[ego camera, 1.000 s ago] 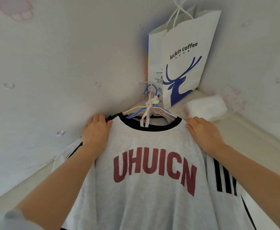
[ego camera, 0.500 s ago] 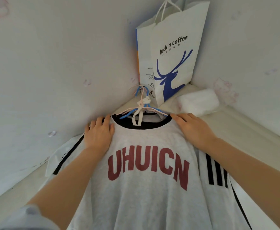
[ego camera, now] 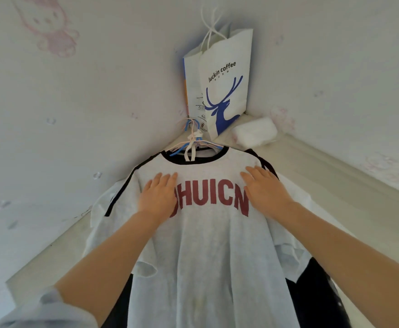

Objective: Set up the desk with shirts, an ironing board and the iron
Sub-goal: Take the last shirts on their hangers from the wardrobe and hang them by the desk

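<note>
Both hands flat on the shirt point(ego camera: 201, 252), fingers straight, palms pressing down, nothing gripped. Left hand point(ego camera: 157, 195) covers the first letter of the red chest print; right hand point(ego camera: 263, 188) sits on the print's last letter, just below the shoulder. Shirt is light grey with a black collar and black shoulder stripe, lying front-up on the pale tabletop point(ego camera: 350, 185), collar pointing away from the hands toward the corner. Hangers point(ego camera: 193, 144), blue and pink, stick out of the collar just beyond the fingertips. Farther past them, a white paper bag point(ego camera: 224, 91) with a blue deer stands in the corner. White soft packet point(ego camera: 255, 133) lies beyond the right hand, beside the bag. Dark fabric point(ego camera: 312, 297) shows under the shirt near the right forearm.
</note>
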`<action>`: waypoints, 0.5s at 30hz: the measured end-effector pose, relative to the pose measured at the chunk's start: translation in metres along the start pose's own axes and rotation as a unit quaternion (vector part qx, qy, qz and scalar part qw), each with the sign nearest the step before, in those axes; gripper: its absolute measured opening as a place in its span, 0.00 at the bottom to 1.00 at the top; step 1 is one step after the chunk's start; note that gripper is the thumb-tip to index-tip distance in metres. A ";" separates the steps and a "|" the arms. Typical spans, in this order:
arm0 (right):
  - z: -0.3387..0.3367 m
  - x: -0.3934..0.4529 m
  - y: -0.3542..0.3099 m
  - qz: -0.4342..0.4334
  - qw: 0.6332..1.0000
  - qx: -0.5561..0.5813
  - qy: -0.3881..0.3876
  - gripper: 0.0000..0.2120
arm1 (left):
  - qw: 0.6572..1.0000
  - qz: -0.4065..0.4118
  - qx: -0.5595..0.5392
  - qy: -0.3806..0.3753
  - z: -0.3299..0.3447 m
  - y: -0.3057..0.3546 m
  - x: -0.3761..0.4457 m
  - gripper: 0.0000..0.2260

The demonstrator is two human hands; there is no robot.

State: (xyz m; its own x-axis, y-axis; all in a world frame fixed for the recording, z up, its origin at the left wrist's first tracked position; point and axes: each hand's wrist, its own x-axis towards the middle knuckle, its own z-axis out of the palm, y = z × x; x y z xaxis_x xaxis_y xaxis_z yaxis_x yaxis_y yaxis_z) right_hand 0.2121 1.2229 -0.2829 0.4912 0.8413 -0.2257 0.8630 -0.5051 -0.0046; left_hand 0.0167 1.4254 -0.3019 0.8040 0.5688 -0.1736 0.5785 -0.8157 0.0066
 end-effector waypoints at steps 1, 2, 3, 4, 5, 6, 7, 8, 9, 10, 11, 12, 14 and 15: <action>-0.002 -0.016 -0.007 0.006 1.000 0.004 0.007 0.24 | 1.000 0.016 -0.005 0.008 -0.003 0.006 -0.013 0.25; -0.004 -0.034 -0.014 0.014 1.000 0.009 0.012 0.24 | 0.999 0.029 -0.011 0.013 -0.006 0.013 -0.027 0.25; -0.005 -0.052 -0.023 0.021 1.000 0.012 0.018 0.23 | 0.999 0.040 -0.023 0.018 -0.009 0.021 -0.042 0.24; -0.005 -0.070 -0.032 0.028 0.999 0.011 0.021 0.23 | 0.998 0.050 -0.040 0.023 -0.013 0.028 -0.056 0.25; -0.004 -0.089 -0.042 0.036 0.999 0.009 0.020 0.23 | 0.996 0.064 -0.057 0.025 -0.017 0.035 -0.073 0.25; -0.003 -0.108 -0.052 0.047 0.999 0.010 0.014 0.23 | 0.994 0.081 -0.072 0.025 -0.021 0.042 -0.089 0.25; 0.000 -0.128 -0.063 0.059 0.998 0.012 0.005 0.24 | 0.991 0.101 -0.083 0.026 -0.024 0.049 -0.107 0.25; 0.003 -0.148 -0.072 0.074 0.997 0.014 0.000 0.25 | 0.988 0.120 -0.087 0.032 -0.025 0.055 -0.125 0.25; 0.007 -0.168 -0.081 0.087 0.996 0.015 0.000 0.25 | 0.986 0.137 -0.087 0.037 -0.026 0.060 -0.142 0.25; 0.010 -0.189 -0.090 0.099 0.995 0.016 0.004 0.25 | 0.984 0.151 -0.087 0.040 -0.026 0.064 -0.159 0.24; 0.013 -0.209 -0.099 0.112 0.993 0.022 0.009 0.25 | 0.982 0.164 -0.086 0.043 -0.025 0.068 -0.174 0.24; 0.016 -0.230 -0.108 0.124 0.992 0.030 0.014 0.25 | 0.979 0.178 -0.087 0.046 -0.023 0.071 -0.189 0.24; 0.024 -0.270 -0.125 0.152 0.987 0.051 0.020 0.25 | 0.972 0.211 -0.090 0.051 -0.016 0.077 -0.218 0.23; 0.028 -0.289 -0.134 0.166 0.984 0.059 0.022 0.25 | 0.968 0.227 -0.091 0.052 -0.012 0.080 -0.234 0.22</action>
State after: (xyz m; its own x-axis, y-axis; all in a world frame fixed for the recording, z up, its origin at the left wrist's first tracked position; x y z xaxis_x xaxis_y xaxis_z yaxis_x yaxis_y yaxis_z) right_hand -0.0486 1.0419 -0.2446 0.7512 0.6316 -0.1918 0.6350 -0.7708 -0.0510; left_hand -0.1231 1.2282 -0.2485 0.9853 0.1704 -0.0121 0.1685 -0.9576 0.2336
